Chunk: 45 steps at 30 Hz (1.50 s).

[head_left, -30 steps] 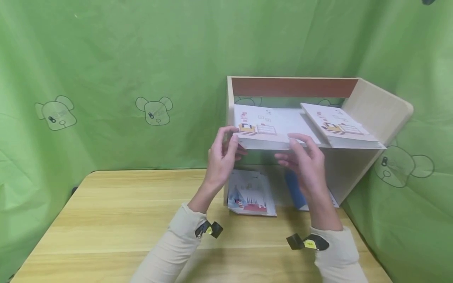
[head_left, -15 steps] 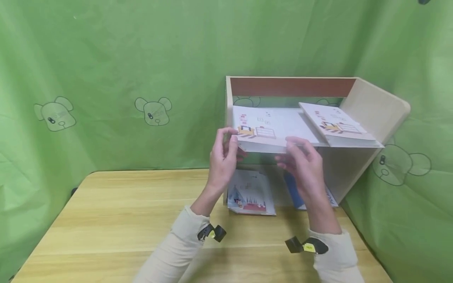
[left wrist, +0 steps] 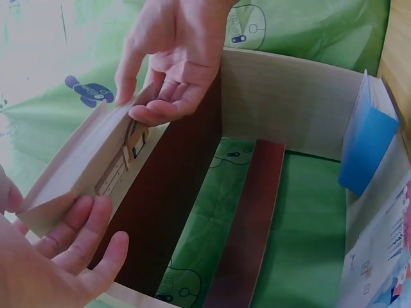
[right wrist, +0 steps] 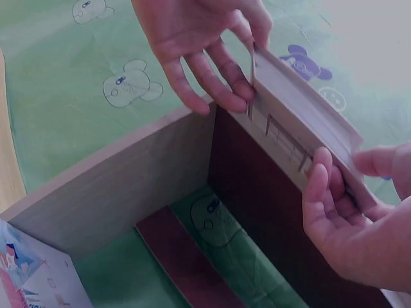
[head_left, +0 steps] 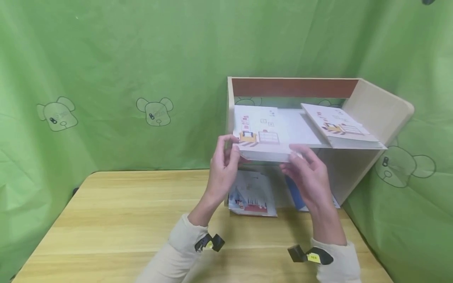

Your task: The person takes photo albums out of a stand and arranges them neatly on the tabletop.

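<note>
Both hands hold a white book [head_left: 258, 122] with a yellow vehicle on its cover, at the left part of the upper shelf [head_left: 297, 122]. My left hand [head_left: 224, 163] pinches its front left corner, thumb at the edge and fingers reaching underneath. At the front right corner, my right hand [head_left: 309, 169] grips it likewise. The near end of the book juts out past the shelf's front edge. Page edges [left wrist: 83, 154] show between the hands in the left wrist view. Another white book [head_left: 341, 124] with the same cover leans at the right of this shelf.
The wooden bookshelf [head_left: 376, 104] stands at the back right of the wooden table [head_left: 141, 220]. On its lower level are a white picture book [head_left: 251, 192] at left and a blue book [left wrist: 369, 141] at right. A green curtain [head_left: 177, 59] hangs close behind.
The held book has come toward me, its front edge now farther out over the shelf's edge and lower in the head view. Both hands have moved back along with it.
</note>
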{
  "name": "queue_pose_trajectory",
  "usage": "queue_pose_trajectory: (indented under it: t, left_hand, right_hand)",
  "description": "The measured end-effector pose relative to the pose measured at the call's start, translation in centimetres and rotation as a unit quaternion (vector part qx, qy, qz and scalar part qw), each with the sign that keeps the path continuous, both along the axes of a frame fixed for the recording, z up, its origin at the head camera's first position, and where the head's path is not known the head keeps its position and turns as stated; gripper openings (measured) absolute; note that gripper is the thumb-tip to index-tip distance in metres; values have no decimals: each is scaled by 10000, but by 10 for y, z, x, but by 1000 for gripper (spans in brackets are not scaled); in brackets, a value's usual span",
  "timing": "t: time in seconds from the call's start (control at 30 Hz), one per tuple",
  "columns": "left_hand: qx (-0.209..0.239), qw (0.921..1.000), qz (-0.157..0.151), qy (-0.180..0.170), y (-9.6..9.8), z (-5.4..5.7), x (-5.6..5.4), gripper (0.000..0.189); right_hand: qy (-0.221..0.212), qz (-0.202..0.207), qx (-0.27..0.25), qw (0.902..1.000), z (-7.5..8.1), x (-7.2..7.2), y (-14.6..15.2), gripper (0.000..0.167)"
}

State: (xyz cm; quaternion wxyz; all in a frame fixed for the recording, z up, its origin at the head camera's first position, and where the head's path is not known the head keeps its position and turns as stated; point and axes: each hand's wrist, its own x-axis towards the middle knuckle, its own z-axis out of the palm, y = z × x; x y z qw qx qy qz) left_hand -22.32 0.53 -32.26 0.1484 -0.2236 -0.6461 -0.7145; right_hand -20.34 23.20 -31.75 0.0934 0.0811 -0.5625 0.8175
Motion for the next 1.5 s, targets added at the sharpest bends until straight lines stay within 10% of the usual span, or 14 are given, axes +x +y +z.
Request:
queue_pose_trajectory:
  t: [0.4, 0.83, 1.5]
  left_hand:
    - [-1046, 9940, -206, -259, -16, -4, 9, 23]
    - [-130, 9957, -884, -257, -20, -13, 1, 30]
    - [-377, 9886, -1449, 132, -24, -37, 3, 65]
  right_hand:
    - [469, -90, 783, 9958, -26, 1, 6, 31]
    - [755, -406, 1237, 9886, -34, 7, 10, 38]
    - [714, -886, 913, 9893, -32, 12, 10, 54]
